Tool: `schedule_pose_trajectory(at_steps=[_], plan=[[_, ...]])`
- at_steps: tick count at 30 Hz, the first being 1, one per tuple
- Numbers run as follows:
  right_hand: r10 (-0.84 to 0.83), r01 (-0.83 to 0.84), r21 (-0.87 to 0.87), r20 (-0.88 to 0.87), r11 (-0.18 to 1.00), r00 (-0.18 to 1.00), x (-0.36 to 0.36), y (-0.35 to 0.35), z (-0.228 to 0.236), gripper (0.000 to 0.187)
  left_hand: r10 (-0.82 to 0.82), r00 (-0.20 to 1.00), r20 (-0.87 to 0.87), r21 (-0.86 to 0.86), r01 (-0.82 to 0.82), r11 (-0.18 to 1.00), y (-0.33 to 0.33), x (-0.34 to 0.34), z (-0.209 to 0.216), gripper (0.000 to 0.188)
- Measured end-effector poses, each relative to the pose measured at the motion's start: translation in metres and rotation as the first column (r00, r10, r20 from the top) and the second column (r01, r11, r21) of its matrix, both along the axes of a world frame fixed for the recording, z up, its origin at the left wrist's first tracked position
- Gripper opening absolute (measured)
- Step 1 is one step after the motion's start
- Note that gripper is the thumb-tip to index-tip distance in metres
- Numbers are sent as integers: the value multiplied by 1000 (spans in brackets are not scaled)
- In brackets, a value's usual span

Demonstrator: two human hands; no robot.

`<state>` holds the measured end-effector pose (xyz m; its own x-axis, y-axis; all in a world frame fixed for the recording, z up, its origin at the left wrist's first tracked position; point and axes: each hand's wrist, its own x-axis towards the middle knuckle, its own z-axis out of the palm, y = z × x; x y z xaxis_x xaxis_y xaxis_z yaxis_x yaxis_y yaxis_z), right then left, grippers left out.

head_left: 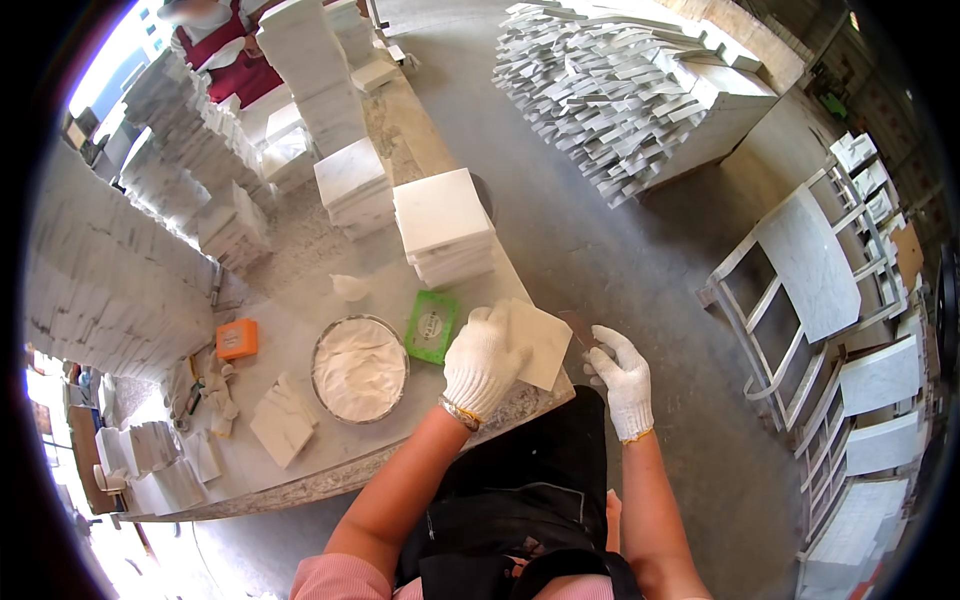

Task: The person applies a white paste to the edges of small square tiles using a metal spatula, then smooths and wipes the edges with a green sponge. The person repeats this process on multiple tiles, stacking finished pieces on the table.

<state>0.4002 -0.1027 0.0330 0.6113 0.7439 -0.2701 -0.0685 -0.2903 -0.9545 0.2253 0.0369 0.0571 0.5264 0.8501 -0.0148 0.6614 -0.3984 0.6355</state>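
My left hand [487,358], in a white knit glove, is on the left side of a square white marble tile [542,345], with its fingers closed at the tile's edge. The tile lies at the table's right corner. Beyond its right side is my right hand [624,384], also gloved, with thumb and fingers pinched around a thin, dark reddish-brown flat piece [577,326]. That piece is close to the tile's edge; its exact kind cannot be made out. Just left of my left hand lies a green box [432,326]. A round bowl of white paste or powder [360,368] stands farther left.
Stacked white tiles [443,222] stand behind the tile, with taller stacks [312,75] beyond. An orange box [237,339] and loose tiles [283,420] are on the left. Across the floor are a tile pile [610,95] and metal racks [775,300]. Another person [225,50] is at far left.
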Motion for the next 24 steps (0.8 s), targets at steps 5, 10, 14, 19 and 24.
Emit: schedule_pose_trajectory(at_steps=[5,10,14,19,24], plan=[[-15,16,22,-48,1000,999,-4,3,17,38,-7,994,110,373,-35,927,-16,-5,-5,50],[66,-49,135,-123,990,990,-27,3,39,37,98,876,472,-421,126,898,-41,-3,2,44],[109,-107,110,-14,988,994,-42,-5,43,42,264,835,483,-777,270,568,-38,7,13,42],[181,-194,64,167,979,969,-41,-18,45,45,318,859,400,-797,155,583,-33,4,19,30],[206,-207,-4,113,978,972,-40,-26,59,46,231,865,445,-665,147,732,-30,1,19,26]])
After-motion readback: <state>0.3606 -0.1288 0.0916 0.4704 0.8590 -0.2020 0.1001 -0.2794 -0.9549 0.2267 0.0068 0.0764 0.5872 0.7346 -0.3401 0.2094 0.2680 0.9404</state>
